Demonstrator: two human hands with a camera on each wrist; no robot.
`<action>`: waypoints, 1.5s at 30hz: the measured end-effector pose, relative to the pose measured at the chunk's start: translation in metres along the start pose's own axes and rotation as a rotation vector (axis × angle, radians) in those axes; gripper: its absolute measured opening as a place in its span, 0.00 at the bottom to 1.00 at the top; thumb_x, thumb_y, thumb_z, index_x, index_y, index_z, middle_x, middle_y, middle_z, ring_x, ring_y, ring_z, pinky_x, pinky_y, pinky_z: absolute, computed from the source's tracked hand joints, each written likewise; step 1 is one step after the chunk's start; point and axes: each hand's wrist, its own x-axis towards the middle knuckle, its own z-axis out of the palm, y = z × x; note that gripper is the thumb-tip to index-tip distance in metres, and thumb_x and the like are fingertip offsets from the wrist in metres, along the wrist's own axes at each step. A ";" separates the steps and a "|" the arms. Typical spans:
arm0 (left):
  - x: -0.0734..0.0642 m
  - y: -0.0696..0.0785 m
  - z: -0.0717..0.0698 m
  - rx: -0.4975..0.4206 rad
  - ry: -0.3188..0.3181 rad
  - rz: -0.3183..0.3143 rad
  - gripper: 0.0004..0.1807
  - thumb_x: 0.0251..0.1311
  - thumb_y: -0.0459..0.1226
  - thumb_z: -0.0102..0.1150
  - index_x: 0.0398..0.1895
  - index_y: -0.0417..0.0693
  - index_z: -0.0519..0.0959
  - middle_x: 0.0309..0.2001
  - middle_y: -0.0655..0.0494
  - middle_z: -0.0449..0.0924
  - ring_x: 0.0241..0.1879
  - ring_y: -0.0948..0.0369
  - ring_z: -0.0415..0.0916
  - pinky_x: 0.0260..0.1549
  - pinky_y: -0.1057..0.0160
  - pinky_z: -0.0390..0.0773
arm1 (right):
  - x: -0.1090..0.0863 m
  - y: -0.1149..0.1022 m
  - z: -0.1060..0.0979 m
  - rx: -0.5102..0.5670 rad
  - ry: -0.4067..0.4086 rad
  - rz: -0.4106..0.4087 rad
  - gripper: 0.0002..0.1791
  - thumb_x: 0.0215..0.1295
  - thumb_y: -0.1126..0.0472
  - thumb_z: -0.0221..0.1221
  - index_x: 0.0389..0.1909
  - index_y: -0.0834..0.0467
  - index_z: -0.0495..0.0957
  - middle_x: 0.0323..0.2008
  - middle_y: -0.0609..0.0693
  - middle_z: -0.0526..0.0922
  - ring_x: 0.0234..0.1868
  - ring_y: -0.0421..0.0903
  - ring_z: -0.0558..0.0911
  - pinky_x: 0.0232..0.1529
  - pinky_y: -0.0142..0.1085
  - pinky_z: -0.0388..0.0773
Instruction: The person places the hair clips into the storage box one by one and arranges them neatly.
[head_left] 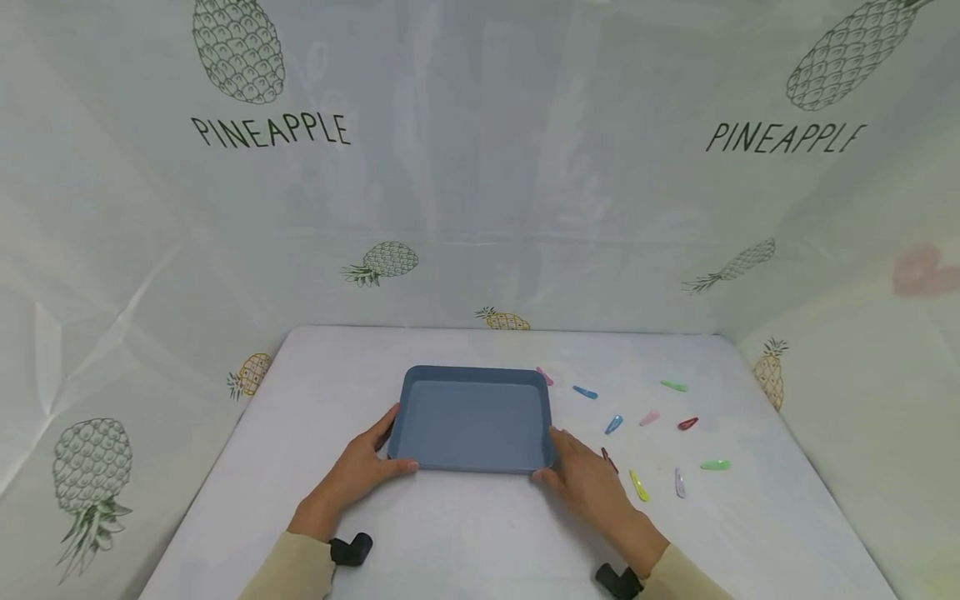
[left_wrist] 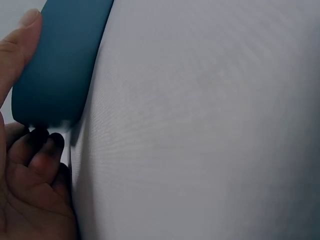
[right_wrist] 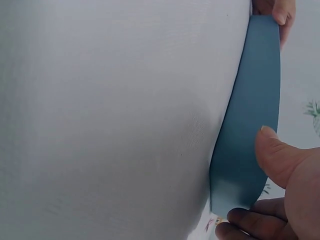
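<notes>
A shallow blue-grey rectangular tray (head_left: 472, 425) lies on the white tabletop, its long side facing me. The left hand (head_left: 356, 475) grips its near left corner, thumb along the front wall and fingers at the left side. At the near right corner, the right hand (head_left: 588, 483) holds the tray the same way, with its thumb on the front wall. In the right wrist view, the thumb (right_wrist: 280, 155) presses the tray wall (right_wrist: 247, 115) while the fingers bend round the corner. A dark red hair clip (head_left: 609, 459) lies close beside the right hand.
Several snap hair clips are scattered right of the tray, among them a yellow clip (head_left: 638, 485), a lilac clip (head_left: 679, 483), a green clip (head_left: 715, 465) and a blue clip (head_left: 613, 424). A pink clip (head_left: 545, 377) lies by the tray's far right corner. Pineapple-print sheeting (head_left: 487, 167) surrounds the table.
</notes>
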 end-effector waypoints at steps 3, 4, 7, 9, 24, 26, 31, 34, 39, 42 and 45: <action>0.000 -0.001 0.000 -0.037 -0.003 0.010 0.63 0.54 0.53 0.81 0.87 0.56 0.51 0.83 0.44 0.55 0.80 0.41 0.58 0.77 0.40 0.61 | 0.001 0.001 -0.002 0.023 -0.016 0.004 0.41 0.65 0.48 0.73 0.70 0.70 0.73 0.67 0.66 0.80 0.67 0.61 0.81 0.65 0.54 0.81; 0.000 -0.001 0.000 -0.045 -0.003 0.011 0.62 0.54 0.52 0.81 0.87 0.56 0.51 0.83 0.44 0.55 0.80 0.41 0.58 0.77 0.40 0.61 | 0.002 0.001 -0.004 0.037 -0.032 0.007 0.41 0.65 0.48 0.73 0.71 0.70 0.73 0.67 0.66 0.80 0.67 0.61 0.81 0.65 0.54 0.80; 0.000 -0.001 0.001 -0.062 -0.007 0.007 0.62 0.54 0.52 0.81 0.87 0.57 0.51 0.83 0.44 0.55 0.80 0.42 0.58 0.77 0.39 0.60 | 0.006 0.005 -0.016 0.112 -0.113 0.028 0.41 0.67 0.47 0.72 0.72 0.68 0.73 0.68 0.63 0.80 0.68 0.60 0.81 0.66 0.55 0.79; -0.001 0.001 0.002 -0.070 -0.008 0.002 0.62 0.55 0.52 0.81 0.87 0.57 0.51 0.83 0.45 0.55 0.80 0.42 0.57 0.77 0.39 0.60 | 0.012 0.013 -0.027 0.171 -0.168 0.045 0.38 0.68 0.46 0.70 0.70 0.66 0.76 0.66 0.60 0.82 0.67 0.59 0.82 0.65 0.56 0.80; -0.005 -0.001 0.002 -0.040 0.032 -0.025 0.62 0.53 0.54 0.81 0.87 0.60 0.52 0.83 0.45 0.56 0.80 0.42 0.59 0.77 0.38 0.61 | 0.129 0.091 -0.062 0.448 -0.153 0.052 0.19 0.75 0.64 0.62 0.63 0.65 0.81 0.56 0.64 0.86 0.58 0.60 0.85 0.57 0.54 0.83; -0.004 -0.001 0.004 -0.045 0.032 -0.025 0.62 0.53 0.53 0.82 0.87 0.61 0.52 0.83 0.46 0.56 0.80 0.42 0.60 0.76 0.38 0.62 | 0.140 0.096 -0.058 0.482 -0.185 0.035 0.20 0.75 0.66 0.61 0.65 0.65 0.79 0.59 0.66 0.84 0.62 0.62 0.82 0.62 0.57 0.80; -0.004 -0.001 0.005 -0.051 0.029 -0.039 0.63 0.51 0.53 0.83 0.86 0.61 0.53 0.83 0.47 0.57 0.79 0.42 0.60 0.77 0.37 0.61 | 0.159 0.102 -0.042 0.535 -0.264 0.019 0.22 0.71 0.68 0.61 0.65 0.63 0.79 0.66 0.64 0.79 0.66 0.63 0.76 0.69 0.59 0.72; -0.004 -0.003 0.005 -0.050 0.029 -0.045 0.63 0.50 0.53 0.83 0.86 0.62 0.54 0.83 0.47 0.57 0.80 0.43 0.60 0.77 0.38 0.60 | 0.167 0.105 -0.030 0.544 -0.269 0.024 0.23 0.68 0.70 0.62 0.64 0.61 0.81 0.66 0.64 0.78 0.64 0.62 0.76 0.67 0.56 0.73; -0.005 -0.003 0.005 -0.051 0.029 -0.035 0.63 0.51 0.53 0.83 0.86 0.60 0.54 0.83 0.47 0.57 0.80 0.43 0.60 0.77 0.38 0.60 | 0.176 0.104 -0.014 0.520 -0.243 0.015 0.23 0.65 0.71 0.64 0.62 0.61 0.82 0.63 0.65 0.79 0.59 0.60 0.77 0.63 0.55 0.74; -0.005 -0.002 0.005 -0.057 0.031 -0.031 0.62 0.51 0.52 0.83 0.86 0.60 0.54 0.82 0.46 0.58 0.79 0.42 0.60 0.77 0.38 0.60 | 0.181 0.102 -0.009 0.502 -0.240 0.017 0.23 0.64 0.70 0.66 0.61 0.59 0.83 0.63 0.65 0.78 0.57 0.58 0.77 0.62 0.54 0.74; -0.004 -0.002 0.005 -0.056 0.032 -0.022 0.62 0.52 0.52 0.83 0.86 0.59 0.54 0.82 0.46 0.58 0.79 0.42 0.60 0.77 0.38 0.60 | 0.183 0.101 -0.005 0.488 -0.245 0.012 0.23 0.62 0.70 0.67 0.60 0.59 0.83 0.63 0.65 0.78 0.54 0.57 0.77 0.59 0.52 0.74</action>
